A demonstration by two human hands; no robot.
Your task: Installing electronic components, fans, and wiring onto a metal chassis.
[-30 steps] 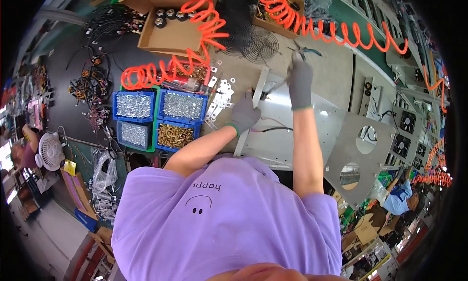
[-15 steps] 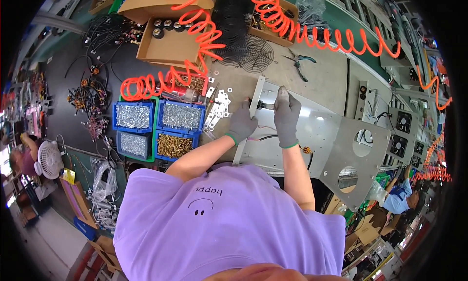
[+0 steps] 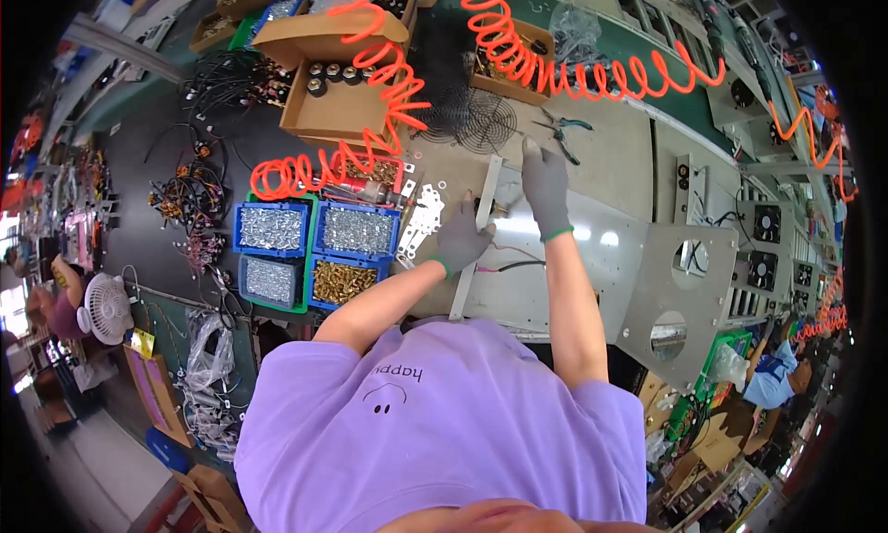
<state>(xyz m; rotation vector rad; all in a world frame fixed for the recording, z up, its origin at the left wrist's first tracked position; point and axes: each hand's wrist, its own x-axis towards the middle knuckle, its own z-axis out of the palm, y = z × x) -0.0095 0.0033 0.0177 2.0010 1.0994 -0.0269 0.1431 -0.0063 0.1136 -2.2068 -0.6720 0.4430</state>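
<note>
A grey sheet-metal panel (image 3: 578, 255) with a raised flange (image 3: 489, 186) along its left side lies before me. My left hand (image 3: 465, 239), in a grey glove, is closed at this flange, thumb on the inner side and index finger on the outer. Just beyond the thumb, a small dark fitting with a brassy end (image 3: 490, 206) sticks out from the flange, slightly blurred. My right hand (image 3: 546, 189), gloved too, is over the panel's far edge with its fingers stretched away from me and nothing visible in them. A thin dark cable (image 3: 518, 266) lies on the panel.
Blue bins of silver screws (image 3: 271, 229) and brass fittings (image 3: 344, 281) stand left, beside flat metal brackets (image 3: 424, 220). Pliers (image 3: 564, 135) and black fan guards (image 3: 481, 121) lie beyond the panel. Coiled orange hoses (image 3: 592, 80) hang over cardboard boxes (image 3: 324, 117).
My right hand has come off the dark fitting at the flange and moved away from me, toward the panel's far edge. My left hand stays at the flange. The whole view has shifted slightly.
</note>
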